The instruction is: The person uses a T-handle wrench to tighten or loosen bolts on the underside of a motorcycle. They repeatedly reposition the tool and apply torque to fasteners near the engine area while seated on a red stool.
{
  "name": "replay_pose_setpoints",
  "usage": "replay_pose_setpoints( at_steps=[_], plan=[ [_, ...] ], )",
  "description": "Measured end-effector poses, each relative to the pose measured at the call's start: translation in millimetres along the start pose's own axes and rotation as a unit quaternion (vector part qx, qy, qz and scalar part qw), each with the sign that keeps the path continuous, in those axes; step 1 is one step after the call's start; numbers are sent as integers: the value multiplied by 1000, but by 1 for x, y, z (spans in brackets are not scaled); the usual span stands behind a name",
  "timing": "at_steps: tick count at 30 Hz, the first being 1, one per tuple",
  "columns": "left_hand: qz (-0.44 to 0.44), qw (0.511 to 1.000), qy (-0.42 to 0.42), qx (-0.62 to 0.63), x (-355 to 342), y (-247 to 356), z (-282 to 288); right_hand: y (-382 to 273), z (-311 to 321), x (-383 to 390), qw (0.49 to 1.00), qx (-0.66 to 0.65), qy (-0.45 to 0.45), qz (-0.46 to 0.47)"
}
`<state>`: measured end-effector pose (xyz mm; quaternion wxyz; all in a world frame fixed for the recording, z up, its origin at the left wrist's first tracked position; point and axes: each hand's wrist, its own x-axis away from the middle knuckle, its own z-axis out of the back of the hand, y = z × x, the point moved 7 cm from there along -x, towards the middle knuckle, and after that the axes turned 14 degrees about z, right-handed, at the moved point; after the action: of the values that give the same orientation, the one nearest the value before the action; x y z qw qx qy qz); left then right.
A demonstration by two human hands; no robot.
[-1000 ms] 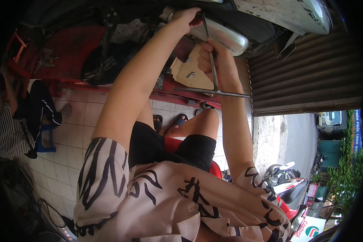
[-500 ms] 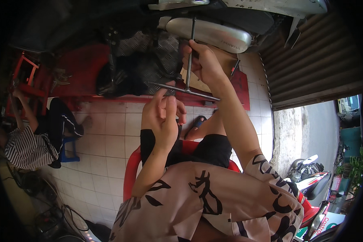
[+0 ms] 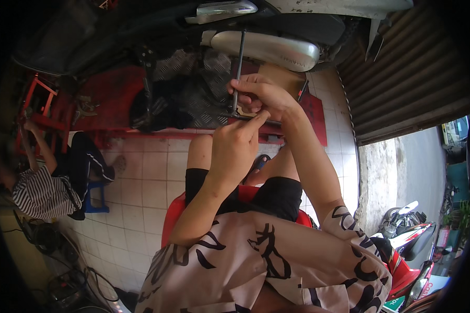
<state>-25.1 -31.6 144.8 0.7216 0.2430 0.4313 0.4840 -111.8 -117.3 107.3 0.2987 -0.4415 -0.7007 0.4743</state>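
Observation:
A dark metal T-handle wrench stretches from the silver engine cover of a motor scooter toward me. Its far tip meets the upper edge of that cover; what it sits on is too small to tell. My right hand is closed around the shaft, just above the crossbar. Below it, my left hand has its index finger stretched out along the crossbar, close to my right hand. The other left fingers are mostly hidden behind the back of the hand, and I see nothing held in it.
Beneath the scooter lies a red platform with a ridged metal plate and a cardboard piece. At left a person in a striped top sits on a blue stool. A rolled shutter and a parked motorbike are at right.
My left hand has swung up and right, from open below the crossbar to its index finger on it. My right hand has slid down the shaft, and the crossbar has turned.

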Motion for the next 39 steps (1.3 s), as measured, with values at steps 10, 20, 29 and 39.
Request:
replay_pose_setpoints(
  at_steps=[10, 20, 29, 39],
  plan=[
    [148, 986, -6, 73, 21, -28, 8, 3, 8, -4, 999, -18, 20, 34],
    [107, 990, -87, 40, 25, -1, 10, -5, 7, -14, 997, -8, 38, 69],
    [52, 980, -99, 162, 20, 16, 17, -14, 0, -19, 997, 5, 42, 64],
    [109, 973, 19, 203, 9, 8, 37, -16, 14, -21, 993, -6, 72, 89]
  ],
)
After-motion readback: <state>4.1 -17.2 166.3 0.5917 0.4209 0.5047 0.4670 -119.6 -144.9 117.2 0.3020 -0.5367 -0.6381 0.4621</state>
